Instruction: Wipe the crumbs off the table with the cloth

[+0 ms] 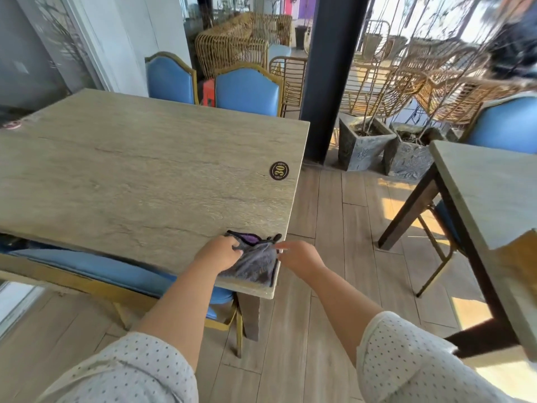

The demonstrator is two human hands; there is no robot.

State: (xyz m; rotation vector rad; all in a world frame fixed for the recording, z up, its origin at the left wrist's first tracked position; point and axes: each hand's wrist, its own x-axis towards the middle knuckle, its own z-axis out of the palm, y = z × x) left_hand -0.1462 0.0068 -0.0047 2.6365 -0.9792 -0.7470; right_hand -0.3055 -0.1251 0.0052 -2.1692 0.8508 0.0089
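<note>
The left hand (219, 254) hides part of the cloth (257, 264); the table (130, 170) is cropped at left.

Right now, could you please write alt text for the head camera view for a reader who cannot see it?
A person's left hand grips a grey and purple cloth at the near right corner of a wood-grain table, while the right hand reaches its other edge. A round plaque marked 30 sits farther up; blue chairs stand beyond.

Ahead of me: blue padded chairs (248, 91), gold-framed; oval plaque (279, 171) marked 30; dark pillar (331, 77); two stone planters (361, 146); rattan chairs (229, 45). To my right: second worktop (488, 193).
</note>
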